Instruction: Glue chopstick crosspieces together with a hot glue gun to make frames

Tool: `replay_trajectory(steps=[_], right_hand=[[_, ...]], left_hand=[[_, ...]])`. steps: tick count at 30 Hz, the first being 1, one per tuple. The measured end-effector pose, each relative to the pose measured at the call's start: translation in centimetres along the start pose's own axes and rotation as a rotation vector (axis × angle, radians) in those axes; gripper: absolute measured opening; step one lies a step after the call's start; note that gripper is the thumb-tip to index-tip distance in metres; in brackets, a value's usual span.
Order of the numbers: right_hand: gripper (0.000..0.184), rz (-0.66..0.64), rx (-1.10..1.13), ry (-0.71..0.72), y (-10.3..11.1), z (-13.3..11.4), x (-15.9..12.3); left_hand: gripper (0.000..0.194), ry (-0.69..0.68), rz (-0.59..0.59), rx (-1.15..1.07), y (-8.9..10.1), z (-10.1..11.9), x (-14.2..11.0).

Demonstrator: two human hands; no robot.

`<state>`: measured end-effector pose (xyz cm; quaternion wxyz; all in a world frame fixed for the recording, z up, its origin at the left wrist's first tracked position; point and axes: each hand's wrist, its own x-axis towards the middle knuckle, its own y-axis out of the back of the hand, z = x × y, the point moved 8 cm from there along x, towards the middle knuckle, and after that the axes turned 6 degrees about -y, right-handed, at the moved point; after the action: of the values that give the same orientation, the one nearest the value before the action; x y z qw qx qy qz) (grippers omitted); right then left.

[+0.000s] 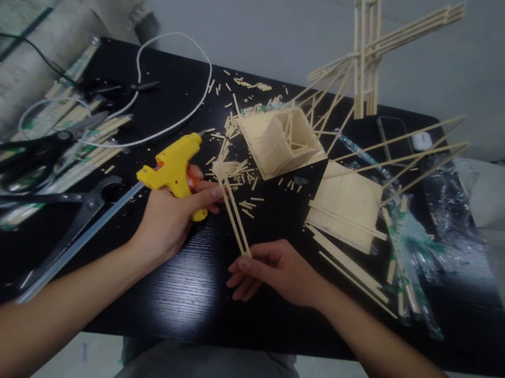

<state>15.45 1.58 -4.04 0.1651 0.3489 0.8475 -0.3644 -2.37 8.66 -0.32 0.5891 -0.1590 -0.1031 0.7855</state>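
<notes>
My left hand is closed round a yellow hot glue gun, its nozzle angled up and away. A long translucent glue stick sticks out of its back, over my forearm. Between my hands runs a pair of thin wooden sticks, side by side. My right hand pinches their near end, while the left fingertips touch them farther up. Beyond lies a wooden panel bearing a hollow box made of sticks. To the right of it is a flat square stick panel.
Black-handled scissors, pliers and bundled sticks lie left, near a white cord. Short cut pieces litter the middle. A cross-shaped stick frame rises behind. Plastic wrappers and a phone are at right.
</notes>
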Motion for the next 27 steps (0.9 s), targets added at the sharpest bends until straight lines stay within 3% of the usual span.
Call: replay_trajectory(steps=[15, 27], right_hand=[[0.048, 0.017, -0.028, -0.025, 0.16, 0.22, 0.01], [0.045, 0.016, -0.049, 0.035, -0.02, -0.13, 0.00]], left_hand=[[0.052, 0.009, -0.031, 0.014, -0.29, -0.02, -0.32], [0.055, 0.039, -0.045, 0.055, -0.42, -0.31, -0.72]])
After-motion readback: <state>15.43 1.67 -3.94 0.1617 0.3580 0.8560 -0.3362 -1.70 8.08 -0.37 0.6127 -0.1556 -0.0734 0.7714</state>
